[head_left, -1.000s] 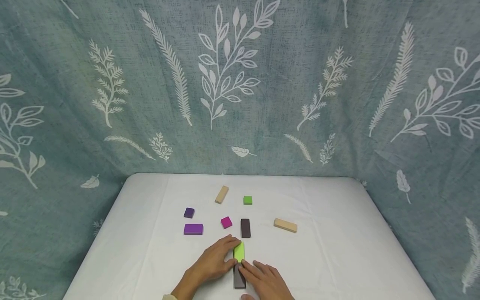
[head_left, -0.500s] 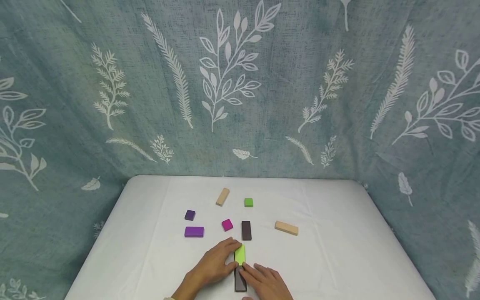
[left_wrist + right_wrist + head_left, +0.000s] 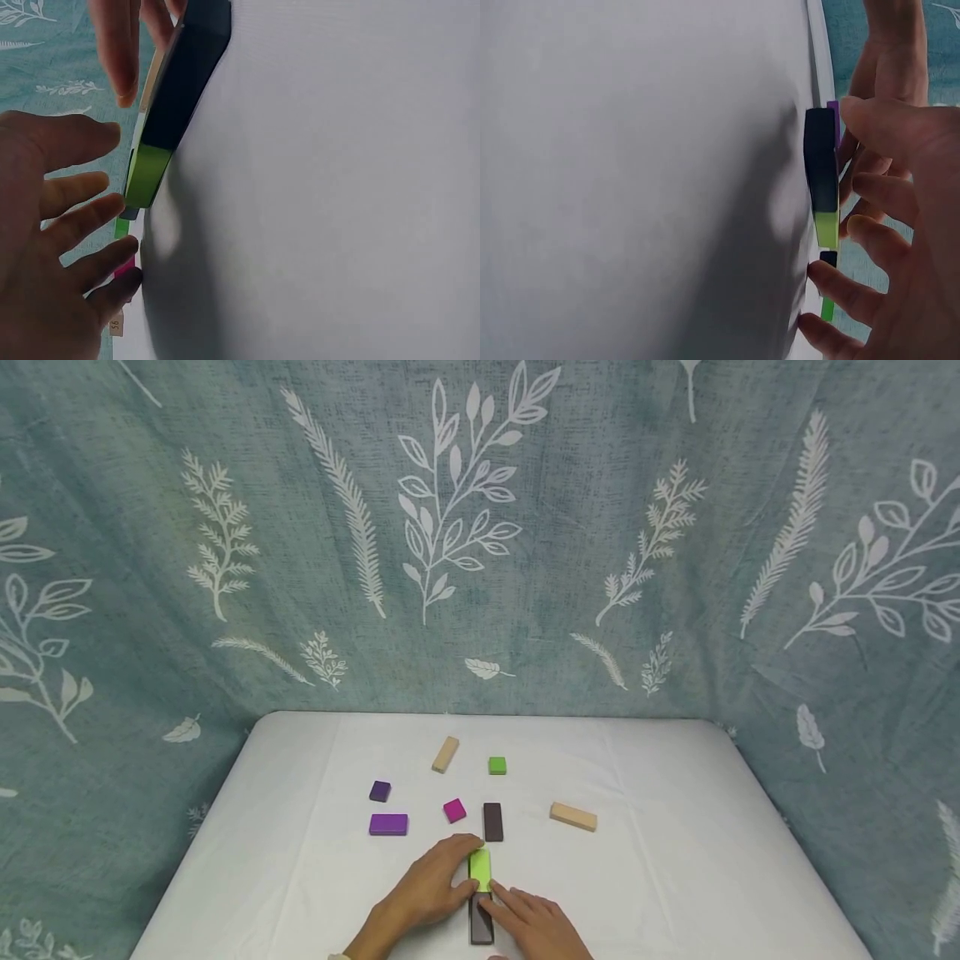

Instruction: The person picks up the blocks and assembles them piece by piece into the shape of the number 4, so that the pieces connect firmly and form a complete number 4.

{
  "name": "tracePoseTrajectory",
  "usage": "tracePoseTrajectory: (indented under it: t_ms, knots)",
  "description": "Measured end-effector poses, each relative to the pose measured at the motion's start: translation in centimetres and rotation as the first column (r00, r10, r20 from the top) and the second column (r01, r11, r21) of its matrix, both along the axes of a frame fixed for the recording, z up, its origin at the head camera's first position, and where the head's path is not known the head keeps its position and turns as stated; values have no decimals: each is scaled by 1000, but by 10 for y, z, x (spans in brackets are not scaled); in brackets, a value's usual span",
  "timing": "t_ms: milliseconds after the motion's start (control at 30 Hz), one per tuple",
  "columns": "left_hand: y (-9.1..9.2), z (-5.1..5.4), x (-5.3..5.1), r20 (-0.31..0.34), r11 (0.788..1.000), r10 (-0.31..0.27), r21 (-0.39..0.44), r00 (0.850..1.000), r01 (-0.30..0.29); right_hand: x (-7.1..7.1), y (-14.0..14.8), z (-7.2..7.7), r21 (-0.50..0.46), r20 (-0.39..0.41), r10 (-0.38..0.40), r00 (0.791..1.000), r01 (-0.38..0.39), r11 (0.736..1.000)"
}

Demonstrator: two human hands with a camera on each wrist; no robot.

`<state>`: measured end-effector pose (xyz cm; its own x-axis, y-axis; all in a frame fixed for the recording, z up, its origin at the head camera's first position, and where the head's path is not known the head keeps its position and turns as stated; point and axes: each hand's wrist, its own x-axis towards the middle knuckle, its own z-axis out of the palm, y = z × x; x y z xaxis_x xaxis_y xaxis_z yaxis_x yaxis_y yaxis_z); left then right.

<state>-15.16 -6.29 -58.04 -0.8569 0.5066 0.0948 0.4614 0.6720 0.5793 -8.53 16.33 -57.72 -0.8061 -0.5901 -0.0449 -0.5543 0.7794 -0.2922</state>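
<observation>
A lime green block (image 3: 480, 868) and a dark brown block (image 3: 482, 922) lie end to end at the near middle of the table. My left hand (image 3: 427, 885) is at the lime block's left side, its forefinger by the far end and its thumb by the joint. In the left wrist view, the fingers of my left hand (image 3: 67, 225) are spread and loosely bent beside the lime block. My right hand (image 3: 536, 922) reaches in from the right, with extended fingertips at the joint and on the dark block. Its thumb is mostly hidden in the head view.
Beyond the hands lie another dark brown block (image 3: 492, 822), a magenta block (image 3: 454, 811), a purple block (image 3: 388, 825) and a dark purple block (image 3: 380, 791). Farther off are a green block (image 3: 497, 766) and two tan blocks, one upright-lying (image 3: 446, 755), one rightward (image 3: 573, 817).
The right hand's forefinger has shifted slightly right and forward along the joint. The left hand and the blocks keep their places; the whole head view has tilted a little.
</observation>
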Motion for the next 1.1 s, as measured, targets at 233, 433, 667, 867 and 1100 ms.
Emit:
tracePoseTrajectory:
  t_ms: [233, 433, 667, 867, 1100]
  knots:
    - [-7, 1, -14, -20, 994, 76, 79, 997, -75, 0, 8, -2, -122, 5, -26, 1000, 26, 992]
    - [-16, 4, -30, -102, 982, 162, 116, 981, -150, 4, 12, -5, -165, -69, -56, 996, 44, 985]
    - [-21, 3, -44, -113, 966, 242, 118, 964, -229, 6, 13, -7, -170, -115, -49, 992, 29, 985]
    - [-20, 2, -48, -128, 970, 230, 110, 965, -216, 6, 13, -9, -168, -102, -56, 993, 38, 985]
    - [-10, 5, -39, -218, 991, 133, 48, 967, -126, 6, 14, -8, -167, -131, -52, 990, 29, 985]
